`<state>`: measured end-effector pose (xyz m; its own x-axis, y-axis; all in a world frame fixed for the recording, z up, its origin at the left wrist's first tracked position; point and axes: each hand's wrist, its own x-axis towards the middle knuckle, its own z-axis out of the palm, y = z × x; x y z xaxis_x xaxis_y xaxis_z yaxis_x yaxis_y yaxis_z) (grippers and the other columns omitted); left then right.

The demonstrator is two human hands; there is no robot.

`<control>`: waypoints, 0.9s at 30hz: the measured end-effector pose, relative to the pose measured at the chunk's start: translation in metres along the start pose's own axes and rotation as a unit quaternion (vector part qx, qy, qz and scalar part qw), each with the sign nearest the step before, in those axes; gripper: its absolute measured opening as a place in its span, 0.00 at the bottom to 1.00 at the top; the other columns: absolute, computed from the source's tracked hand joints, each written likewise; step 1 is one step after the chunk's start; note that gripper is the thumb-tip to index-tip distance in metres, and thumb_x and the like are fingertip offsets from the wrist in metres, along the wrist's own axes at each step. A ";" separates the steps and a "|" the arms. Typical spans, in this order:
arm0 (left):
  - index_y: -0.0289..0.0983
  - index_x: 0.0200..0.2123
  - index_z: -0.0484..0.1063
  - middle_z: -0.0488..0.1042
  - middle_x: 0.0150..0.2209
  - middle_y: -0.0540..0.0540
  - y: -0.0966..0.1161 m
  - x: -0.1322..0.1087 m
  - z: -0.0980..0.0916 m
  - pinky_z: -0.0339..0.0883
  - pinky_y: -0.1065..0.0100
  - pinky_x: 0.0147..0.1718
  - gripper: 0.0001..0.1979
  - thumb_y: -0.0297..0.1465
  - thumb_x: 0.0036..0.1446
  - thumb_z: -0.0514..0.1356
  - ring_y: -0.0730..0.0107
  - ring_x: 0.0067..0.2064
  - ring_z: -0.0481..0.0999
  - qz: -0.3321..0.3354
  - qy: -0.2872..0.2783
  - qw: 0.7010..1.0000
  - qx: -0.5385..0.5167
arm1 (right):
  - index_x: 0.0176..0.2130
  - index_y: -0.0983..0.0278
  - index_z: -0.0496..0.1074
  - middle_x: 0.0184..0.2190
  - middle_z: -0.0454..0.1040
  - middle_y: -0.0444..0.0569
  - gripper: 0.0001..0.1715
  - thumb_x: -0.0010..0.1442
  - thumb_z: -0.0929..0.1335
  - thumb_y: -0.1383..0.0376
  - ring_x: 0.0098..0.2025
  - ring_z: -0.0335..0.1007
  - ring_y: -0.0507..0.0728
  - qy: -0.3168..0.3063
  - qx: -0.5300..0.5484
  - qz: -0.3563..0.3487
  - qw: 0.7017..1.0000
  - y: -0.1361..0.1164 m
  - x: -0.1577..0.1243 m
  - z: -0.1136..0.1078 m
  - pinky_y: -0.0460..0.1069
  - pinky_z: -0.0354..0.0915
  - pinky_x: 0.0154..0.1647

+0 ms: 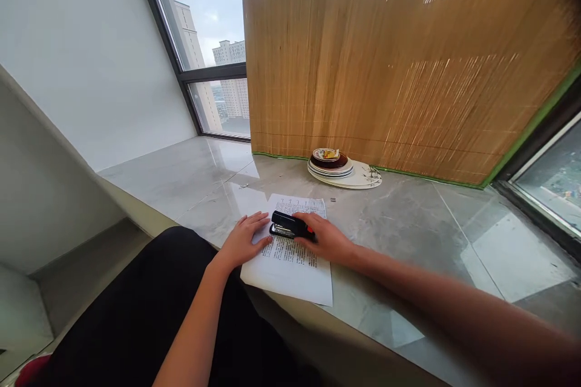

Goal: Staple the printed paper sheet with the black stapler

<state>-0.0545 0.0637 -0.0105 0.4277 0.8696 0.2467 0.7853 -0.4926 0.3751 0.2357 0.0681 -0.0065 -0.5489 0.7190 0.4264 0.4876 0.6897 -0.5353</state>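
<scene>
A black stapler (285,225) lies across printed paper sheets (295,281) on the grey marble-look sill. Its nose points left and its jaws stand apart. My right hand (324,237) is closed around the rear end of the stapler, thumb on the near side and fingers on the far side. At the sheets' left edge, my left hand (247,239) rests flat with fingers spread, close to the stapler's nose. Whether a sheet sits between the jaws I cannot tell.
Behind the paper a stack of plates (331,170) stands against a bamboo blind (327,72). A small strip of staples (333,199) lies right of the sheets. The sill's front edge (308,314) runs just under the paper, above my legs. A window (218,100) is at the back left.
</scene>
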 end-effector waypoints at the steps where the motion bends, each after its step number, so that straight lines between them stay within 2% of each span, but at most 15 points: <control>1: 0.42 0.65 0.69 0.65 0.69 0.42 0.000 0.000 0.000 0.47 0.44 0.71 0.27 0.44 0.67 0.59 0.52 0.72 0.60 0.002 -0.001 1.000 0.004 | 0.65 0.61 0.65 0.56 0.75 0.56 0.30 0.67 0.69 0.58 0.55 0.73 0.62 0.003 0.000 0.008 1.000 0.001 0.000 0.002 0.56 0.68 0.58; 3: 0.42 0.65 0.69 0.65 0.69 0.42 -0.002 0.000 0.002 0.48 0.44 0.71 0.26 0.42 0.67 0.58 0.52 0.71 0.61 0.000 0.000 1.000 0.009 | 0.63 0.60 0.67 0.52 0.77 0.54 0.26 0.68 0.67 0.61 0.52 0.75 0.61 0.014 0.002 0.018 1.000 0.003 -0.001 0.002 0.56 0.69 0.56; 5: 0.41 0.65 0.70 0.66 0.69 0.41 -0.004 0.000 0.003 0.49 0.43 0.70 0.26 0.41 0.66 0.59 0.51 0.71 0.63 -0.006 0.006 1.000 0.008 | 0.62 0.60 0.67 0.51 0.77 0.54 0.26 0.66 0.68 0.64 0.51 0.75 0.61 0.025 0.006 0.017 1.000 0.004 -0.001 -0.001 0.55 0.69 0.55; 10: 0.42 0.63 0.71 0.67 0.68 0.41 -0.003 0.002 0.002 0.51 0.41 0.70 0.24 0.39 0.65 0.60 0.49 0.69 0.64 0.003 0.016 1.000 0.005 | 0.64 0.60 0.65 0.55 0.76 0.55 0.33 0.63 0.72 0.59 0.54 0.74 0.63 0.003 0.024 0.016 1.000 0.005 0.001 0.000 0.56 0.68 0.56; 13: 0.42 0.61 0.73 0.69 0.67 0.42 0.008 0.002 0.000 0.54 0.43 0.69 0.22 0.36 0.66 0.60 0.51 0.69 0.65 0.026 0.047 0.999 -0.003 | 0.61 0.60 0.69 0.52 0.78 0.54 0.28 0.64 0.71 0.60 0.51 0.75 0.63 -0.008 0.015 0.011 1.000 0.004 0.001 0.001 0.56 0.68 0.54; 16: 0.43 0.61 0.72 0.71 0.65 0.44 0.024 0.001 0.000 0.59 0.49 0.68 0.21 0.36 0.66 0.60 0.55 0.67 0.68 0.035 0.072 0.995 -0.056 | 0.56 0.62 0.72 0.46 0.80 0.52 0.22 0.64 0.71 0.61 0.45 0.76 0.60 0.005 0.045 0.016 0.999 0.004 -0.001 -0.004 0.53 0.69 0.48; 19: 0.43 0.61 0.72 0.75 0.61 0.45 0.036 0.000 0.001 0.65 0.52 0.64 0.21 0.37 0.65 0.61 0.55 0.63 0.73 0.015 0.061 0.992 -0.110 | 0.54 0.62 0.73 0.43 0.80 0.48 0.19 0.64 0.70 0.60 0.41 0.75 0.57 0.018 0.102 0.013 0.995 0.004 -0.001 -0.012 0.50 0.68 0.43; 23: 0.42 0.54 0.76 0.81 0.53 0.45 0.039 0.000 0.005 0.70 0.54 0.58 0.15 0.36 0.66 0.61 0.55 0.55 0.79 -0.018 0.054 0.992 -0.116 | 0.52 0.62 0.73 0.42 0.80 0.47 0.17 0.64 0.70 0.61 0.41 0.75 0.56 0.029 0.127 0.028 0.991 0.006 0.001 -0.013 0.49 0.68 0.44; 25: 0.42 0.56 0.75 0.79 0.55 0.44 0.036 0.002 0.009 0.69 0.54 0.59 0.17 0.36 0.65 0.63 0.55 0.57 0.77 -0.019 0.058 0.993 -0.098 | 0.52 0.62 0.74 0.43 0.80 0.48 0.18 0.63 0.71 0.62 0.42 0.75 0.57 0.029 0.118 0.033 0.992 0.006 0.002 -0.010 0.49 0.68 0.45; 27: 0.42 0.59 0.72 0.75 0.61 0.42 0.033 0.003 0.013 0.63 0.50 0.64 0.22 0.38 0.63 0.65 0.52 0.64 0.71 -0.015 0.061 0.996 -0.060 | 0.52 0.62 0.75 0.44 0.80 0.49 0.17 0.64 0.71 0.60 0.42 0.75 0.57 0.021 0.110 0.030 0.993 0.004 0.003 -0.007 0.50 0.68 0.46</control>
<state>-0.0210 0.0503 -0.0092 0.3412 0.8769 0.3386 0.7339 -0.4736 0.4870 0.2409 0.0735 -0.0026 -0.4927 0.7640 0.4166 0.3552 0.6136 -0.7052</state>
